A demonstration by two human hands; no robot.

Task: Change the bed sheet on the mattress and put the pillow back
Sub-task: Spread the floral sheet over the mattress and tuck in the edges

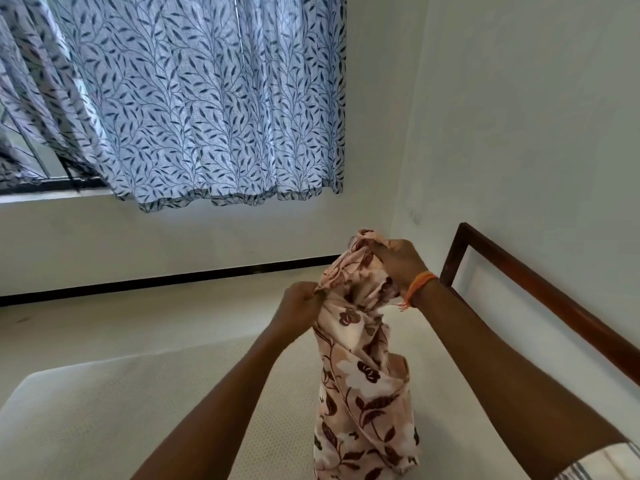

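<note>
Hands — left hand (300,303), right hand (398,263) — grip bunched floral sheet (360,375) above bare mattress (138,403).

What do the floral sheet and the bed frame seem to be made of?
Floral sheet: soft woven cloth, probably cotton, matte; it bunches and folds under both grips. Bed frame: apparently dark wood with slight sheen, shown by its brown colour and straight rail.

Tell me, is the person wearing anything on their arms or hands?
Yes. An orange thread band with loose ends goes round the right wrist. The left hand and right hand wear no gloves, and both forearms are bare, with no sleeves showing.
</note>
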